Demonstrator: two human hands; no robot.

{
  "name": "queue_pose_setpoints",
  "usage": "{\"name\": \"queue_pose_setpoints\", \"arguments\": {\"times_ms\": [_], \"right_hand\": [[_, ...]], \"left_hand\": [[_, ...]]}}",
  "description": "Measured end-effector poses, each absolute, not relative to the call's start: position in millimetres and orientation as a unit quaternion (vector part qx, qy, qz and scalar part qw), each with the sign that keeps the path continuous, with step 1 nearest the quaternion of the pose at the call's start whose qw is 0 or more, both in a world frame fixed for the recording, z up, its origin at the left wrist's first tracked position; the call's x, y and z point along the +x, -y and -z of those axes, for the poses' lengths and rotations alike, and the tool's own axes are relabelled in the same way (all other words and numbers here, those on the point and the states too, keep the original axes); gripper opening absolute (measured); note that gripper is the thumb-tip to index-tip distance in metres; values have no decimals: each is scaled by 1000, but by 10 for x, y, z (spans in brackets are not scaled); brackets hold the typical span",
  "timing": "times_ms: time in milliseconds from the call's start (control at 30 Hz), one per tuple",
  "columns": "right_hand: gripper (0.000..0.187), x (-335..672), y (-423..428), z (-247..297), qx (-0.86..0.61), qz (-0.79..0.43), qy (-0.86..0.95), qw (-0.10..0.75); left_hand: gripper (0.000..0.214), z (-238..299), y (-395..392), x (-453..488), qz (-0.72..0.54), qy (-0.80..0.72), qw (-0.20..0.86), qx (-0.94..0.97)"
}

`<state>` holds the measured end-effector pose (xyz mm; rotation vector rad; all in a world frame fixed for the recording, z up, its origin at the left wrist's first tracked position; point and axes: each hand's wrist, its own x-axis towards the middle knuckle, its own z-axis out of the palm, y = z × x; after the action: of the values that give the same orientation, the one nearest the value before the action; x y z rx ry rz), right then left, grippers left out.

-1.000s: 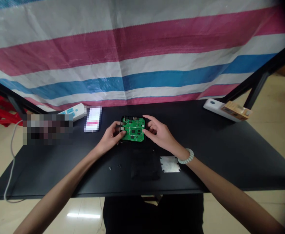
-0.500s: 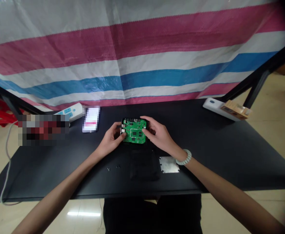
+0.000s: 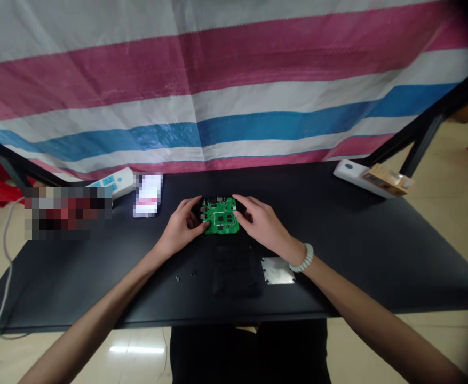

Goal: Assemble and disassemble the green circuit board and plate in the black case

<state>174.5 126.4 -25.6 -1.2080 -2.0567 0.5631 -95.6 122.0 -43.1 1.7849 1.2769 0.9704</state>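
Observation:
A green circuit board [image 3: 220,216] lies in a black casing on the black table [image 3: 357,240], between both hands. My left hand [image 3: 183,224] curls round its left edge, thumb on the board. My right hand [image 3: 258,221] grips the right edge, fingers bent over it; a pale bead bracelet [image 3: 302,257] is on that wrist. Nearer me lie a black square cover [image 3: 236,269] and a silver metal plate [image 3: 277,270]. Two small screws [image 3: 185,276] sit left of the cover.
A white power strip [image 3: 116,183] and a blurred white card [image 3: 148,193] lie at the back left. Another white strip with a tan box [image 3: 388,180] is at the back right. A striped tarp [image 3: 234,90] hangs behind the table. A cable [image 3: 4,282] droops off the left edge.
Both hands have closed in on the board's sides, the right fingers dropping from spread above it to gripping its edge. The board shifted slightly.

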Motion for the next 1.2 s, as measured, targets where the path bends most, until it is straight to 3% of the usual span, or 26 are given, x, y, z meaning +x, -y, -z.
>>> {"name": "queue_pose_setpoints", "arguments": {"times_ms": [200, 467, 700, 967, 1200], "right_hand": [[36, 1783, -1238, 135, -481, -181, 800, 311], [13, 1765, -1190, 58, -430, -212, 797, 368], [16, 1770, -1221, 57, -427, -224, 784, 390], [16, 1816, -1239, 12, -439, -146, 746, 479], [18, 1975, -1257, -142, -447, -85, 727, 513]], "left_hand": [[65, 380, -1223, -953, -350, -489, 346, 720], [62, 348, -1206, -948, -344, -481, 342, 730], [55, 340, -1208, -948, -338, -471, 339, 741], [50, 338, -1232, -971, -343, -456, 366, 735], [59, 372, -1286, -978, -389, -450, 478, 646]]}}
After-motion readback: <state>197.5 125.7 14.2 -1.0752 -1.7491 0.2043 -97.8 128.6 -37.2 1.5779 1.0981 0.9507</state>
